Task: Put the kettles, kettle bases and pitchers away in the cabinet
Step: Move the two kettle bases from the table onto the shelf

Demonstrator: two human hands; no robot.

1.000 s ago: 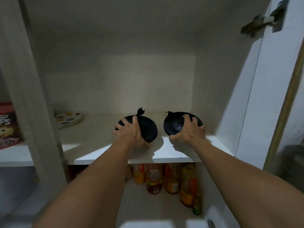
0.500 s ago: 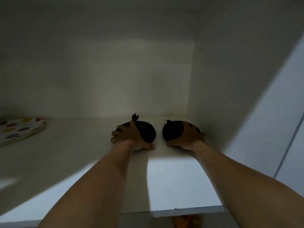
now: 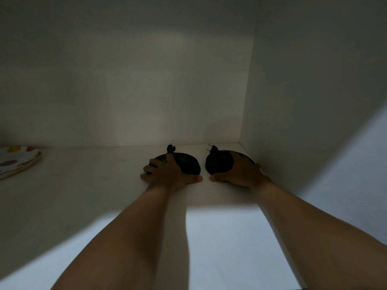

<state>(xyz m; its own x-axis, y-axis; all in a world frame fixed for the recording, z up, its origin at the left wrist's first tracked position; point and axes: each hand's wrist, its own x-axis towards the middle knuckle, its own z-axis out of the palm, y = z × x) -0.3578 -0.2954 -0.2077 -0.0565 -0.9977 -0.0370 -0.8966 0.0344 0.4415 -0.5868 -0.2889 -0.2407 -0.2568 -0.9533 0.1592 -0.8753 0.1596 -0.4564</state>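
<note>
Two round black kettle bases lie side by side deep on the white cabinet shelf [image 3: 219,237], near its back right corner. My left hand [image 3: 167,173] grips the left kettle base [image 3: 188,165], whose plug sticks up behind it. My right hand [image 3: 240,172] grips the right kettle base [image 3: 218,165], which sits close to the cabinet's right wall. Both bases look flat on the shelf or very close to it. No kettles or pitchers are in view.
A plate with coloured dots [image 3: 18,162] lies on the same shelf at the far left. The back wall [image 3: 146,80] and right side wall [image 3: 303,91] enclose the shelf. The interior is dim.
Both hands have pushed the kettle bases from the shelf's front edge to the back of the cabinet. The view has moved in closer, so the door and lower shelf are out of sight.
</note>
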